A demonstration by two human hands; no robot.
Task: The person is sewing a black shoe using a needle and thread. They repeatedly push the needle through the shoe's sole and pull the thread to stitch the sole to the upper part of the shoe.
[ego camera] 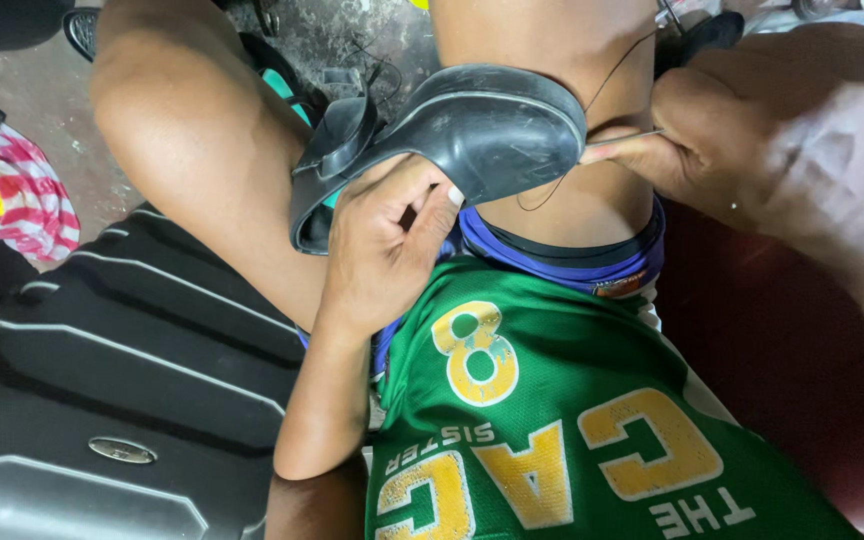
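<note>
A black shoe (472,130) lies sole-up across my lap, between my bare knees. My left hand (387,250) grips it from below, thumb pressed against the sole's edge. My right hand (712,140) is closed on a thin metal needle (632,136) whose tip meets the sole's rim at the toe end. A dark thread (607,75) runs from that spot up over my knee, and a loop of it hangs below the sole. I wear a green jersey with yellow print.
A black ridged hard case (122,380) lies at my left. A red and white striped cloth (27,195) sits on the grey concrete floor at far left. Another dark shoe (82,30) lies at the top left. A dark red surface (782,340) is at my right.
</note>
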